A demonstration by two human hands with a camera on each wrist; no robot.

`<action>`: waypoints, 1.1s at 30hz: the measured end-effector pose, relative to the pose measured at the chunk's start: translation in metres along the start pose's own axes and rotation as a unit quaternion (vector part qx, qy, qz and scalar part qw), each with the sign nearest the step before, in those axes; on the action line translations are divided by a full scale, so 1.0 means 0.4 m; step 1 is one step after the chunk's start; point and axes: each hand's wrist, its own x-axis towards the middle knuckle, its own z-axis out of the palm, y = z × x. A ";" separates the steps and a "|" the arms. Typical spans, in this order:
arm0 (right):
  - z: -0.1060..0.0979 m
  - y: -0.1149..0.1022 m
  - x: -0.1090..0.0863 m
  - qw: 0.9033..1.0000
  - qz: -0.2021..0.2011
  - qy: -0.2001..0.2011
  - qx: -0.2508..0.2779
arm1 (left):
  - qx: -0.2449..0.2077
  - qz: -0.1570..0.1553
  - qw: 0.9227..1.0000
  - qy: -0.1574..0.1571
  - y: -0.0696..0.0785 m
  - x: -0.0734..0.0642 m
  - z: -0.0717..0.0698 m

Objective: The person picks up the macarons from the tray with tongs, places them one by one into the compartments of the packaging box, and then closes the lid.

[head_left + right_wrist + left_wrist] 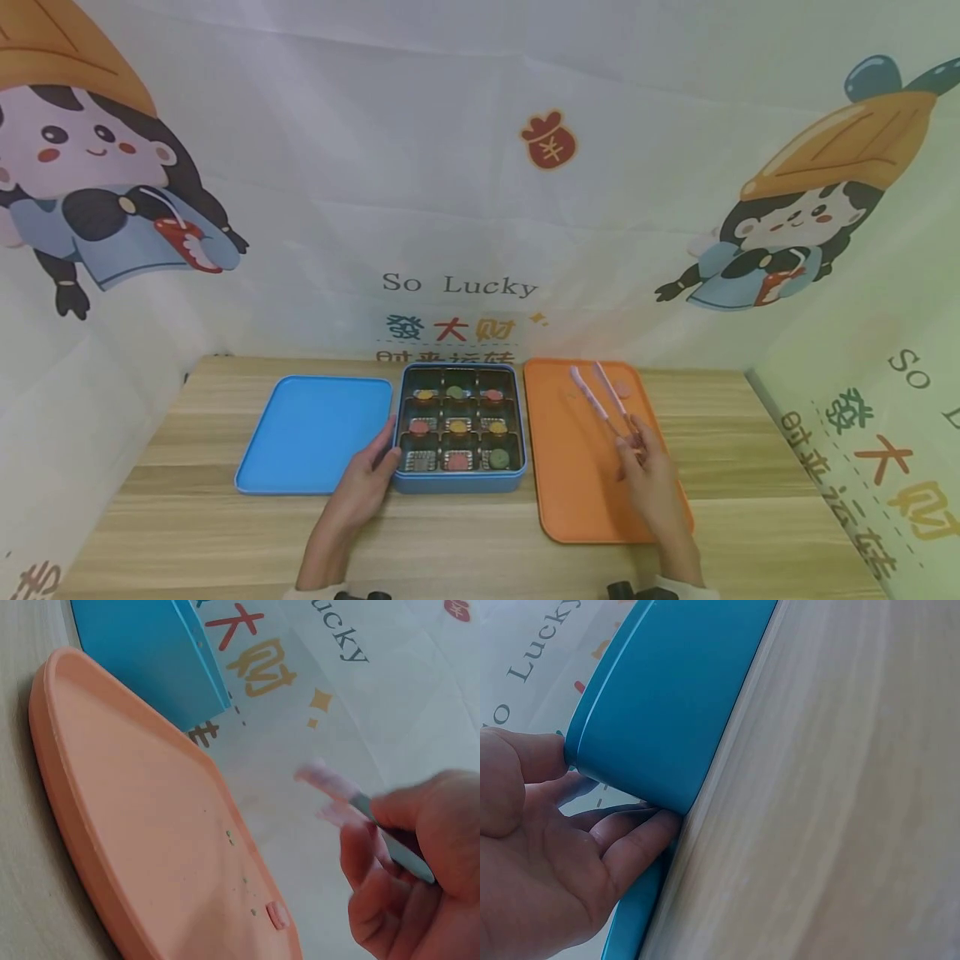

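My left hand (366,477) rests against the left side of a blue box (459,483). In the left wrist view, its thumb touches the rim and its fingertips meet the lower edge. Black compartments in the box hold small round red, yellow and green pieces (498,459); the front-left compartment (421,461) has only its ridged bottom showing. My right hand (649,477) grips a pair of tongs (588,392) above an orange tray (570,492). The pale pink tong tips stand apart with nothing visible between them. A pink round piece (277,915) lies on the tray.
A blue lid (315,433) lies left of the box on the wooden table (465,550). Small green crumbs (229,837) dot the tray. A printed white cloth (360,167) hangs behind the table and along its sides.
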 end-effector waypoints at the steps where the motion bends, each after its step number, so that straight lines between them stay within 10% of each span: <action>1: -0.001 0.001 0.000 1.000 0.002 0.012 -0.014 | 0.002 0.001 1.000 0.000 0.000 0.000 0.000; 14: -0.013 0.029 -0.001 0.985 0.053 0.109 -0.125 | 0.005 0.007 1.000 -0.002 -0.005 0.003 -0.001; 33: -0.030 0.054 0.002 0.982 0.154 0.016 -0.110 | 0.009 0.001 1.000 0.004 0.000 0.000 0.000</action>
